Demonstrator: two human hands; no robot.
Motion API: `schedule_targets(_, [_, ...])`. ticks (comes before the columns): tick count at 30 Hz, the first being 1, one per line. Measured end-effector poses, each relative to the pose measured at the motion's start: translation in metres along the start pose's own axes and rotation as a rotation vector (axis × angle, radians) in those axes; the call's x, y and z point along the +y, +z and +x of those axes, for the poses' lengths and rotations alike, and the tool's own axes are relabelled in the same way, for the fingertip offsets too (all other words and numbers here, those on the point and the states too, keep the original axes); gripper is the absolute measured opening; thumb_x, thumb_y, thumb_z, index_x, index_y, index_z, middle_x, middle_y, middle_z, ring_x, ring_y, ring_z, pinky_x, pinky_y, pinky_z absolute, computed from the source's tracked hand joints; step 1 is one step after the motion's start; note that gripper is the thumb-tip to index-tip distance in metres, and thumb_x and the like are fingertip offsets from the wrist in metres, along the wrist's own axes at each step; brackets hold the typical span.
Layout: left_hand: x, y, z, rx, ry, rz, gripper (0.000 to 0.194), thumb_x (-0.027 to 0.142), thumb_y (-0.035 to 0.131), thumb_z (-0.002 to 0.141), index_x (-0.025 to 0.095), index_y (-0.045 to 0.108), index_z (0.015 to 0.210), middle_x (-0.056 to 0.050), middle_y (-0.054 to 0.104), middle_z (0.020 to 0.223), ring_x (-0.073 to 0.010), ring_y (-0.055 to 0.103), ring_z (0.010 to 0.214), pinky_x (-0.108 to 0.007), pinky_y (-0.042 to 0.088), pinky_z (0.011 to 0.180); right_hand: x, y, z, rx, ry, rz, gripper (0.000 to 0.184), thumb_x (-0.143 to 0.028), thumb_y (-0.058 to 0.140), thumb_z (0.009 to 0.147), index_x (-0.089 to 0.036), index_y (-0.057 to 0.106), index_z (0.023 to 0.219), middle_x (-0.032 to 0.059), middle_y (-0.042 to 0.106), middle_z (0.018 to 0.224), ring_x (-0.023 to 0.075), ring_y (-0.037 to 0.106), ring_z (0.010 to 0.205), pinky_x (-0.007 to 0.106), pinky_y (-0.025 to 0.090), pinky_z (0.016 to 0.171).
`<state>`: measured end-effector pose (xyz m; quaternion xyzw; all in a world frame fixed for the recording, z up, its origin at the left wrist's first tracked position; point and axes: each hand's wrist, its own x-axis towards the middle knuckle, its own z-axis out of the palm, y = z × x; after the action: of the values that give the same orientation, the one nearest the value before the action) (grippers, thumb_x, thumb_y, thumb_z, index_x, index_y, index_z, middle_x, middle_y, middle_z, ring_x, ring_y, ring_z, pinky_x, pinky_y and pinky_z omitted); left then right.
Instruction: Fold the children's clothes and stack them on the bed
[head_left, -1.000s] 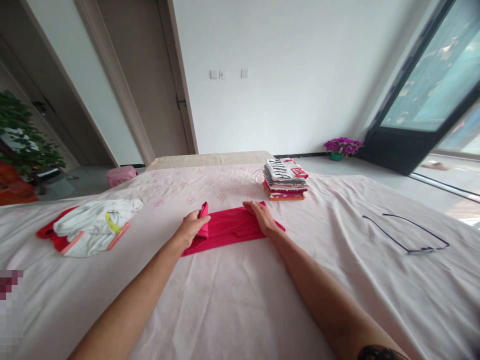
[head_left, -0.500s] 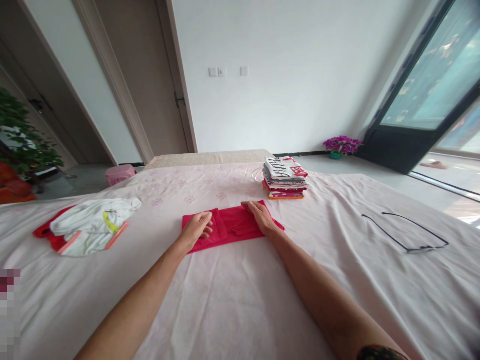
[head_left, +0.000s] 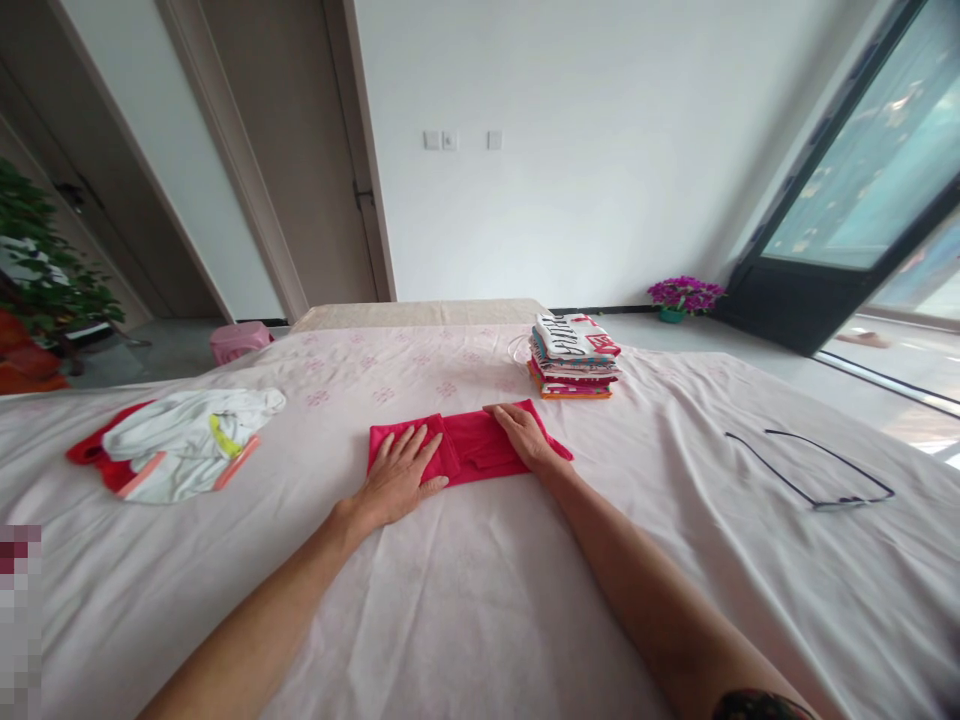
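A red folded garment [head_left: 480, 440] lies in a long flat strip on the bed, one end doubled over at the left. My left hand [head_left: 401, 475] rests palm down on that doubled end with its fingers spread. On the right part of the cloth lies my right hand [head_left: 526, 438], flat, its fingers stretched out and close together. Behind and to the right stands a neat stack of folded clothes [head_left: 574, 358], with a white printed piece on top.
A crumpled white and red garment pile [head_left: 195, 445] lies at the left of the bed [head_left: 465, 600]. Eyeglasses [head_left: 840, 495] rest at the right. Beyond the bed are a pink stool [head_left: 240, 342], a pot of purple flowers [head_left: 684, 295] and a leafy plant [head_left: 52, 260].
My left hand has turned from half curled to flat, its fingers now spread on the red cloth. The right hand stays in place on the cloth. The view has shifted slightly.
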<state>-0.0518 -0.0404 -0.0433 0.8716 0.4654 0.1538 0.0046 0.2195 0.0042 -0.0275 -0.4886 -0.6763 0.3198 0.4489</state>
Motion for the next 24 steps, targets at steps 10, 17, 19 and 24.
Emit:
schedule_targets(10, [0.054, -0.020, 0.010, 0.143, -0.033, 0.183, 0.025, 0.032, 0.062, 0.088, 0.020, 0.066, 0.110, -0.010, 0.067, 0.103, -0.0262, 0.061, 0.094, -0.041, 0.046, 0.084, 0.001, 0.005, 0.000, 0.007, 0.014, 0.017, 0.042, -0.044, 0.048, 0.092, -0.016, 0.072, 0.112, 0.0090, 0.072, 0.115, 0.0239, 0.064, 0.111, 0.038, 0.044, 0.103])
schedule_targets(17, [0.043, -0.012, 0.016, 0.238, -0.059, 0.119, 0.019, 0.019, 0.055, 0.091, 0.021, 0.068, 0.105, -0.007, 0.069, 0.092, -0.0224, 0.063, 0.088, -0.036, 0.047, 0.081, 0.004, 0.006, 0.001, 0.007, 0.008, 0.016, 0.035, -0.036, 0.050, 0.091, -0.017, 0.072, 0.110, 0.0081, 0.073, 0.112, 0.0229, 0.065, 0.107, 0.037, 0.046, 0.101])
schedule_targets(19, [0.040, -0.012, 0.015, 0.294, -0.067, 0.053, 0.020, 0.022, 0.051, 0.094, 0.021, 0.068, 0.106, -0.006, 0.070, 0.091, -0.0205, 0.064, 0.088, -0.035, 0.048, 0.083, 0.005, 0.005, 0.001, -0.001, 0.004, 0.002, 0.033, -0.033, 0.050, 0.091, -0.018, 0.073, 0.109, 0.0072, 0.073, 0.111, 0.0222, 0.065, 0.107, 0.036, 0.047, 0.100])
schedule_targets(24, [0.040, -0.014, 0.007, 0.242, 0.027, -0.017, 0.025, 0.031, 0.050, 0.096, 0.021, 0.067, 0.111, -0.007, 0.071, 0.107, -0.0215, 0.064, 0.101, -0.037, 0.048, 0.094, 0.007, 0.008, 0.000, -0.009, -0.021, -0.036, 0.030, -0.028, 0.052, 0.088, -0.019, 0.073, 0.108, 0.0058, 0.074, 0.109, 0.0210, 0.065, 0.104, 0.035, 0.047, 0.098])
